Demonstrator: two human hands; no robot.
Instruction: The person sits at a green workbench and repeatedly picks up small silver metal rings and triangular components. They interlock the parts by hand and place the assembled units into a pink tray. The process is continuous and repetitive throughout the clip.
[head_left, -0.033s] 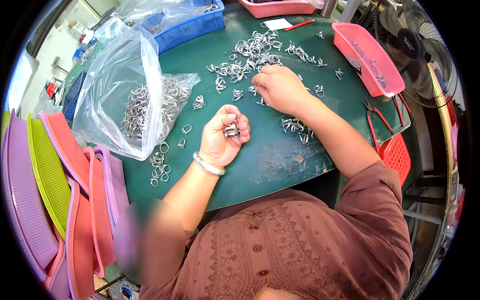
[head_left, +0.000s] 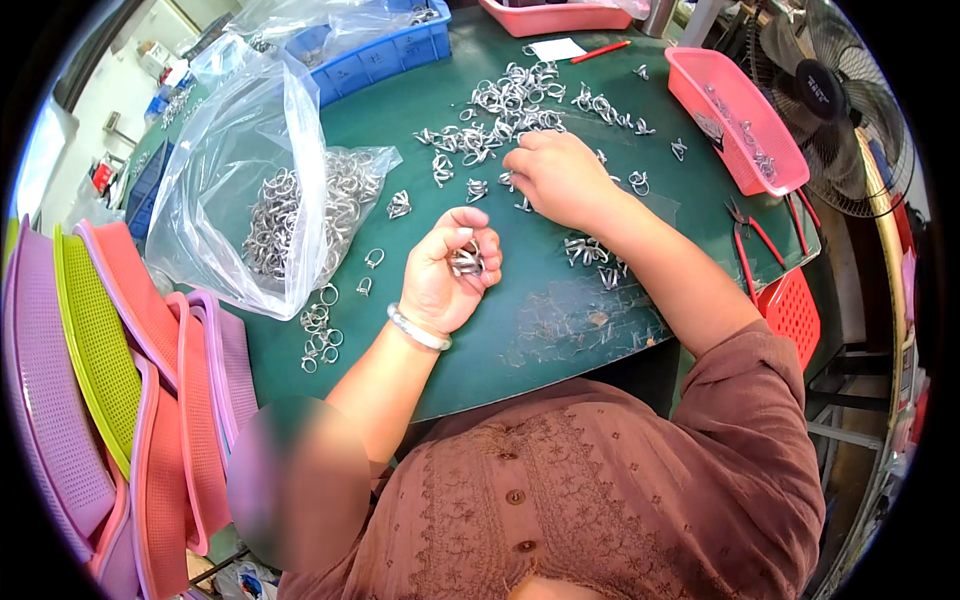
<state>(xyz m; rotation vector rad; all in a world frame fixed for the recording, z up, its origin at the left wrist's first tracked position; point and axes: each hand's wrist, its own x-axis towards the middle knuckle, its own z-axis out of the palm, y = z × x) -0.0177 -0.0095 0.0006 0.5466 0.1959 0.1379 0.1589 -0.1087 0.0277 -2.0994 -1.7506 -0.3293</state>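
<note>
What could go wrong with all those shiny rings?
The left hand cups several held rings with the palm partly open, so one might slip out. The right hand is beside a scattered pile of rings, and could knock some aside. The clear plastic bag looks open, so a bump might spill the bagged rings.

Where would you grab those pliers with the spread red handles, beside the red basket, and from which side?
Probably by both red handles, coming from the near edge of the green table. The pliers lie with those handles splayed toward that edge and the nose pointing away, so the right hand could likely close around both.
</note>
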